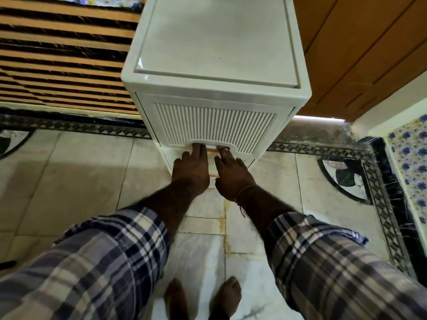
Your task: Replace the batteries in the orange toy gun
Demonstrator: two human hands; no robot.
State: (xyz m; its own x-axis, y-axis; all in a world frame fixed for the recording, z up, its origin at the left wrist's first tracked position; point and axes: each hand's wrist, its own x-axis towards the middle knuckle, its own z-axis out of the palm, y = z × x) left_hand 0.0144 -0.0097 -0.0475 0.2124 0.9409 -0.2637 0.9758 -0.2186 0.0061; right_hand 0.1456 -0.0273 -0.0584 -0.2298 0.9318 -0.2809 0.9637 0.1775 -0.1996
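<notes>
At the front of a white plastic drawer cabinet [216, 63], both hands reach its top drawer [215, 125]. Left hand [190, 173] and right hand [233, 175] hook their fingertips into the drawer's handle recess [211, 144], gripping it.

The drawer cabinet [215, 54] is showing cream white, its top drawer front [215, 129] ribbed in fine vertical lines, with orange strips [211, 149] peeking at the handle. The shirt sleeves [92, 269] are showing a navy, grey and white plaid. The floor [69, 169] is looking pale marble, with a black geometric border [76, 127]. The wooden slats [60, 63] are alternating orange and dark.
</notes>
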